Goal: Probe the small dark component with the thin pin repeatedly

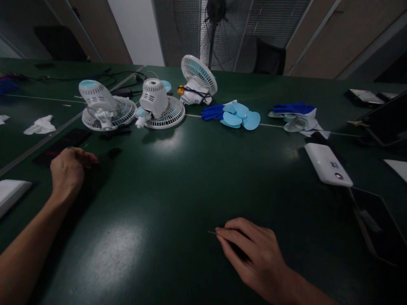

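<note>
My right hand (pixel 254 254), low and right of centre, pinches a thin metal pin (pixel 212 232) between thumb and forefinger. Its tip points left, over the green table (pixel 178 182). On the left side my left hand (pixel 68 169) rests low by the tabletop with its fingers curled together. Whatever lies under those fingertips is hidden. Just beyond that hand is a dark flat object (pixel 70 140), and a small black piece (pixel 114 151) lies right of its fingers.
Two white fans (pixel 108 110) (pixel 159 106) lie on their grilles; a third fan (pixel 199 80) stands behind. A light-blue fan blade (pixel 241 115) rests by blue gloves (pixel 212 112). More gloves (pixel 297 115), a white box-shaped device (pixel 328 164) and a dark tablet (pixel 380 224) lie right.
</note>
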{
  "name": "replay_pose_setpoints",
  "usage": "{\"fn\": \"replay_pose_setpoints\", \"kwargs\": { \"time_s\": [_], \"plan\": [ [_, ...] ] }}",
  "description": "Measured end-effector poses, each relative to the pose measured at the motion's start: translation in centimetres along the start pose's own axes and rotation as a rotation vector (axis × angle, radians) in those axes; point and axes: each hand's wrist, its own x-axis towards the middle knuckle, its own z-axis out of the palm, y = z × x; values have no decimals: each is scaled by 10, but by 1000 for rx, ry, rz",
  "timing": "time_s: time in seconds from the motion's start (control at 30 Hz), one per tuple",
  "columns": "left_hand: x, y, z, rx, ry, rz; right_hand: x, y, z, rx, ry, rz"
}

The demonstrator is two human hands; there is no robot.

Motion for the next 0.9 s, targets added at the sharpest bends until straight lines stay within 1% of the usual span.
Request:
{"fn": "replay_pose_setpoints", "kwargs": {
  "time_s": [0.1, 0.17, 0.27, 0.4, 0.5, 0.57, 0.67, 0.9],
  "plan": [
    [-4, 4, 2, -122, 73, -31, -1, 0, 1, 2, 5, -1],
    [-5, 7, 4, -179, 86, -29, -2, 0, 2, 2, 15, -2],
    [-6, 8, 5, -211, 102, -21, -2, 1, 2, -5, 28, -3],
    [-7, 8, 3, -218, 160, -8, -2, 1, 3, 1, 19, -6],
    [-8, 10, 3, -324, 213, -7, -1, 0, 2, 2, 15, -6],
    [-8, 11, 4, -440, 229, -46, 0, 0, 1, 5, 16, -6],
    [-9, 14, 6, -575, 220, -141, 0, 0, 1, 13, 12, -8],
    [-12, 23, 8, -730, 162, -283, -2, 0, 1, 1, 3, -7]
  ]
}}
